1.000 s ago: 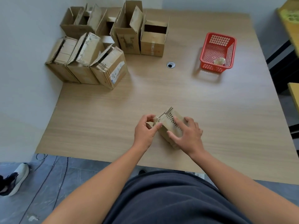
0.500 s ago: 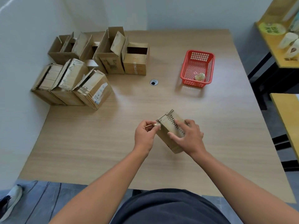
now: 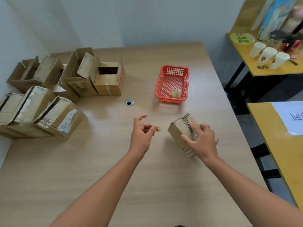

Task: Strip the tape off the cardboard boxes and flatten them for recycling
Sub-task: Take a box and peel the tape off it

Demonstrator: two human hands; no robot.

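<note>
1. Left hand (image 3: 141,136) pinches a crumpled tape wad (image 3: 156,127): light, sticky, likely to cling to fingers.
2. Right hand (image 3: 202,141) presses straight fingers on the small box (image 3: 177,131), near the middle of the table (image 3: 114,161).
3. That box looks light, stiff, crushable; I'd grip its side walls.
4. Worn brown cardboard, ragged corrugated edge up.

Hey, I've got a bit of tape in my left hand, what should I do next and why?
Probably drop the tape wad from your left hand into the red basket: one tape ball already lies there, and your right hand steadies the box.
</note>
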